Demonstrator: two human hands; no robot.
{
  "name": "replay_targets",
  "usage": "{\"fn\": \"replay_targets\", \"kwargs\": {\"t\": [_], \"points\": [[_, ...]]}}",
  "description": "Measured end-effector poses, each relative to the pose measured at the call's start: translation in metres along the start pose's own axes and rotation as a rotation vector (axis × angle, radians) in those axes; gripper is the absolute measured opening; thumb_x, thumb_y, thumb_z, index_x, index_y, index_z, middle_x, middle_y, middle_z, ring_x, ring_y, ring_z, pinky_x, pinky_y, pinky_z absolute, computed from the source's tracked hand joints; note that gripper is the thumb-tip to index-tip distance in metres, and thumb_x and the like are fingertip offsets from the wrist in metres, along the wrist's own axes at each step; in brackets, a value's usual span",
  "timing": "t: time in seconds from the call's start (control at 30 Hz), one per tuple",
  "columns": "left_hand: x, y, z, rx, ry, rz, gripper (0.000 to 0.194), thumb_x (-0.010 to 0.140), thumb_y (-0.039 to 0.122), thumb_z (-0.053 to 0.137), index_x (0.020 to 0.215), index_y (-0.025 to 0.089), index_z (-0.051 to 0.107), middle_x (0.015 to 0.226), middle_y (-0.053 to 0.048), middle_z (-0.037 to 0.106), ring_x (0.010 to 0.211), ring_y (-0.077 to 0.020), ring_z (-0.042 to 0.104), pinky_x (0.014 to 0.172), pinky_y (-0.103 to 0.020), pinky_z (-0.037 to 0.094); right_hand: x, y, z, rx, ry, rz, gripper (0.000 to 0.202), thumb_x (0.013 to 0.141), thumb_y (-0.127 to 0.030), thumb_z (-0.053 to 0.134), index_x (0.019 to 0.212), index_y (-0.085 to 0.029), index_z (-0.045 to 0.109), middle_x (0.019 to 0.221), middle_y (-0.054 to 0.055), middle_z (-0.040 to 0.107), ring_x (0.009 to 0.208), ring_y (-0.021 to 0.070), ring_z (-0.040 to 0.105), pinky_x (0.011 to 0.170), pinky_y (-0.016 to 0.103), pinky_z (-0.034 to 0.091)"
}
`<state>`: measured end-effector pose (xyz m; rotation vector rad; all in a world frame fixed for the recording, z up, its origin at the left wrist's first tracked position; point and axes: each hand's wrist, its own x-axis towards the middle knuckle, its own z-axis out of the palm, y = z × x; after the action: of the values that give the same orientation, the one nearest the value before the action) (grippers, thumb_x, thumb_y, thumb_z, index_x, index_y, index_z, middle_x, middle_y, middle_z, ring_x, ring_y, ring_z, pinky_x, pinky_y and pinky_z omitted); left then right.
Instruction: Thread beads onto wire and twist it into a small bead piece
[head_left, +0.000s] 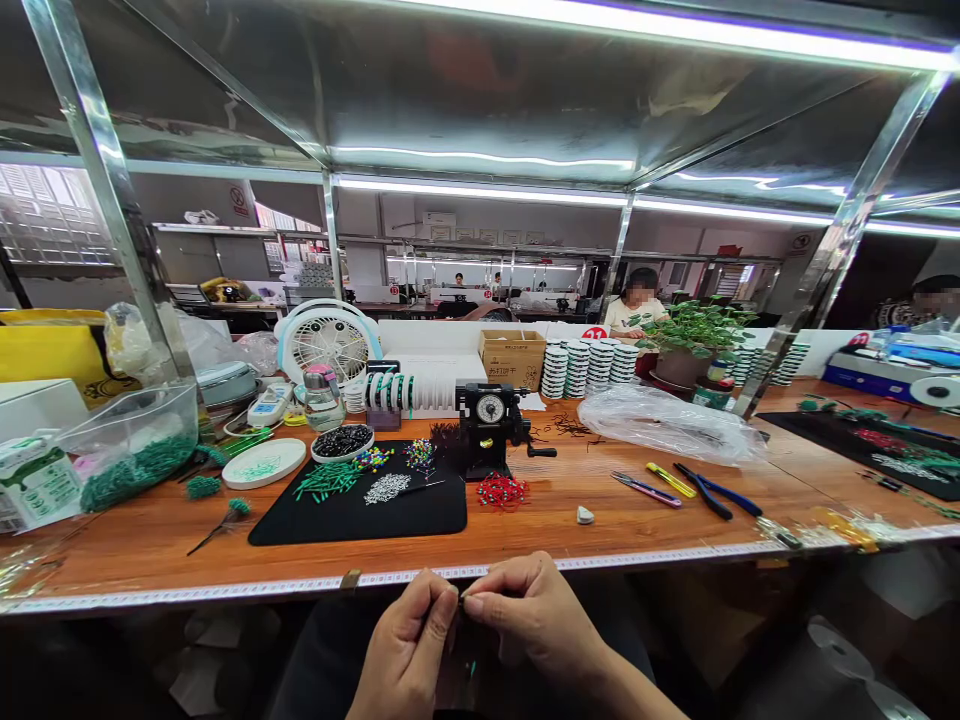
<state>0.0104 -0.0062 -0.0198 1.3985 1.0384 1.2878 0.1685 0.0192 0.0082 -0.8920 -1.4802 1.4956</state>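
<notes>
My left hand point(412, 640) and my right hand point(525, 605) are close together just below the table's front edge. Thumb and forefinger are pinched on each, with the fingertips almost meeting. What they pinch is dark and too small to make out. Beneath them, a small green piece point(471, 668) shows against the dark lap. On the table beyond lies a black mat point(427, 515) bearing green tube-like pieces point(328, 482), silvery beads point(387, 488) and multicoloured beads point(420, 453). A heap of red cord pieces point(501, 491) lies at the mat's right edge.
A hand-cranked winding machine point(489, 430) stands behind the mat, beside a bowl of black beads point(343, 443). Pliers point(712, 492), a yellow cutter point(670, 481) and tweezers point(646, 489) lie to the right. A measuring tape point(300, 585) runs along the front edge. A person point(636, 305) sits opposite.
</notes>
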Motion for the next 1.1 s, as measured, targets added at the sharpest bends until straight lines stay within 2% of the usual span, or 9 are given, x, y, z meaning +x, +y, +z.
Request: {"fn": "replay_targets", "kwargs": {"t": [0.2,0.37,0.63,0.93,1.1], "points": [[0.0015,-0.0007,-0.0034,-0.018,-0.012,-0.010,0.034,0.087,0.046,0.051,0.067,0.018,0.049,0.063,0.002,0.041,0.058,-0.0120,0.035,0.055,-0.022,0.033,-0.0005,-0.0016,-0.0016,-0.043,-0.033,-0.057,0.035,0.072,-0.046,0.069,0.078,-0.011,0.074,0.058,0.001,0.056,0.047,0.0063,0.043,0.043,0.017,0.031],[0.0011,0.0023,-0.0026,-0.022,0.013,-0.011,0.035,0.086,0.046,0.054,0.066,0.017,0.049,0.061,0.002,0.041,0.057,-0.0116,0.035,0.054,-0.022,0.033,-0.0005,-0.0024,-0.0023,-0.052,-0.009,-0.043,0.034,0.072,-0.044,0.070,0.074,-0.010,0.072,0.050,-0.002,0.051,0.045,0.0062,0.041,0.042,0.017,0.030],[-0.0001,0.0009,0.0001,0.031,0.005,0.003,0.037,0.085,0.049,0.052,0.066,0.017,0.050,0.061,0.001,0.040,0.057,-0.0124,0.034,0.053,-0.023,0.033,0.0000,0.0011,-0.0010,-0.049,0.000,-0.015,0.036,0.069,-0.045,0.072,0.071,-0.009,0.074,0.044,-0.001,0.050,0.045,0.0072,0.042,0.044,0.018,0.030],[0.0011,0.0030,-0.0017,0.024,0.017,-0.005,0.037,0.085,0.049,0.052,0.065,0.018,0.049,0.060,0.002,0.041,0.056,-0.0124,0.035,0.053,-0.022,0.033,-0.0005,-0.0011,-0.0028,-0.044,-0.043,-0.039,0.037,0.073,-0.047,0.068,0.076,-0.010,0.073,0.048,-0.002,0.050,0.045,0.0065,0.041,0.043,0.017,0.030],[-0.0005,0.0024,-0.0022,0.046,0.004,0.005,0.036,0.086,0.049,0.050,0.067,0.018,0.050,0.061,0.002,0.040,0.057,-0.0128,0.035,0.054,-0.023,0.033,-0.0014,0.0000,-0.0029,-0.078,-0.011,-0.035,0.036,0.072,-0.046,0.069,0.074,-0.010,0.073,0.049,-0.001,0.052,0.046,0.0070,0.043,0.044,0.018,0.032]]}}
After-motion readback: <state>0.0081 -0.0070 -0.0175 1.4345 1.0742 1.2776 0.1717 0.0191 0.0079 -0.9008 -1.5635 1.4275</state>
